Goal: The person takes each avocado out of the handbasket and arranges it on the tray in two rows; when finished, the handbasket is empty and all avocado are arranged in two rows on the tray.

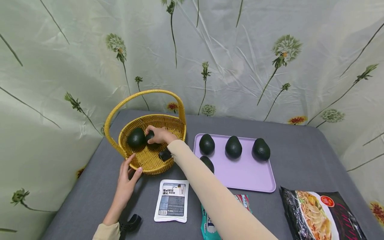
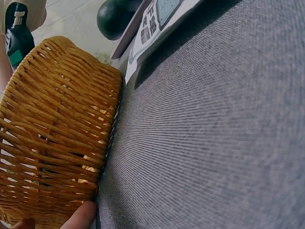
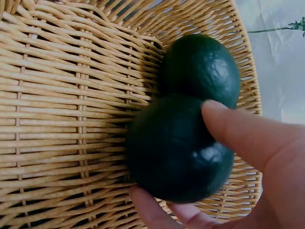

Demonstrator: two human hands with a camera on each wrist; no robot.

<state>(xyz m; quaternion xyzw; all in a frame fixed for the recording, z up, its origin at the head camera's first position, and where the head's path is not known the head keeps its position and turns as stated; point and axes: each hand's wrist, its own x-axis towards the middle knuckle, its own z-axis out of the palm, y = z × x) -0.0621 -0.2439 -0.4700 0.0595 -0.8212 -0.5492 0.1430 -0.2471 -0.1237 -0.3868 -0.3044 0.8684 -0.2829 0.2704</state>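
Note:
Inside the yellow wicker basket (image 1: 151, 163), my right hand (image 1: 160, 135) grips a dark green avocado (image 3: 176, 152), with the thumb on its upper side and fingertips beneath. This avocado sits against a second avocado (image 1: 136, 138) at the basket's left end. My left hand (image 1: 126, 181) touches the basket's near left side, its thumb and index finger spread apart at the rim. In the left wrist view, fingertips (image 2: 82, 217) rest low against the woven wall.
Several avocados, among them one at the right (image 1: 261, 149), lie on a lilac tray (image 1: 246, 181). A white pouch (image 1: 172, 201) lies before the basket. A teal packet (image 1: 207, 225) is partly hidden under my right arm. A black noodle packet (image 1: 324, 213) lies front right.

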